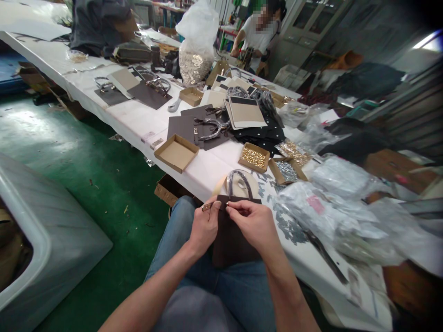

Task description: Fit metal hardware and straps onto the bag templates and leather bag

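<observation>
**Dark panel (236, 242) at the lap (238, 283), left hand (205, 228) and right hand (255, 220) at its upper edge**

I read the dial from the panel, twelve pointing away from the wearer. Nearest, I see the left fingers closed together on a narrow gold-toned piece (206, 207), the thumb against the panel's ten-o'clock corner. The right thumb and forefinger are pinched on a tiny shiny piece (227, 204) near the top edge. A plastic-wrapped handle (248, 180) arches up at twelve.

At nine I have a pale bin (51, 249) on the green floor (114, 221). At three, flat grey pieces (292, 229) lie scattered on the white-covered table (214, 173). Farther off, a shallow cardboard tray (176, 153) sits at eleven, a box of gold pieces (254, 157) just past twelve, and a box of silver pieces (287, 170) past one.

Beyond, wrapped handles lie on more dark panels (180, 123) at eleven; past them I make out a bulging clear bag (195, 57) and, at twelve, another person (258, 41).
</observation>
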`<state>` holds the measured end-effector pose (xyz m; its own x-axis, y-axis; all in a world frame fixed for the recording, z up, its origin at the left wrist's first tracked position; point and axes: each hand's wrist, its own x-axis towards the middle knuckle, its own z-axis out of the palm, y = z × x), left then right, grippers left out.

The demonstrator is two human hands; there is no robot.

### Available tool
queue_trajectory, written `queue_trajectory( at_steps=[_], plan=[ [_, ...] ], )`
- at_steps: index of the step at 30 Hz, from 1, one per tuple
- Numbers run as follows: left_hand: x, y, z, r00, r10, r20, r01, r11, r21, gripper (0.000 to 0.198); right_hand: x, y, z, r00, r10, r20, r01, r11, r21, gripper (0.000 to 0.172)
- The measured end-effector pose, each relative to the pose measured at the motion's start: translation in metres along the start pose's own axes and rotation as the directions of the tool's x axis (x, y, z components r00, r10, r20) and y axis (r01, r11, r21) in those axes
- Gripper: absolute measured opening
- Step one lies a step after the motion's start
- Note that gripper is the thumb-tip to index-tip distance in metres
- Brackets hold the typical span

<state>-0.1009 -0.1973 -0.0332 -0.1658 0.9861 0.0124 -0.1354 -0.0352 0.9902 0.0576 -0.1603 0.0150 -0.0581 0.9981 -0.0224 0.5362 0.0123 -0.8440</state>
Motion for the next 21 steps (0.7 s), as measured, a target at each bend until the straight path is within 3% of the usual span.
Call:
queue_trajectory(
  at_steps=[6, 10, 14, 21],
  plan=[
    [-0.001, -0.004, 0.002, 0.998, 0.021, -0.063, -0.02, 0.999, 0.027, 0.046, -0.002, 0.001, 0.004, 0.996, 0.088, 0.006, -0.088, 0.996, 0.02, 0.031],
    [-0.005, -0.005, 0.004, 0.997, 0.027, -0.075, -0.023, 0.998, 0.06, 0.046, -0.003, 0.001, 0.008, 0.998, 0.057, -0.036, -0.059, 0.997, -0.043, 0.027],
    [-0.007, -0.004, 0.006, 0.996, 0.032, -0.087, -0.026, 0.998, 0.063, 0.043, -0.002, -0.001, 0.011, 0.999, 0.036, 0.007, -0.036, 0.997, -0.061, 0.022],
    [0.0, -0.002, 0.009, 0.979, 0.042, -0.199, -0.029, 0.997, 0.065, 0.037, -0.013, -0.007, 0.027, 0.979, -0.148, -0.142, 0.113, 0.967, -0.229, 0.021]
  ],
)
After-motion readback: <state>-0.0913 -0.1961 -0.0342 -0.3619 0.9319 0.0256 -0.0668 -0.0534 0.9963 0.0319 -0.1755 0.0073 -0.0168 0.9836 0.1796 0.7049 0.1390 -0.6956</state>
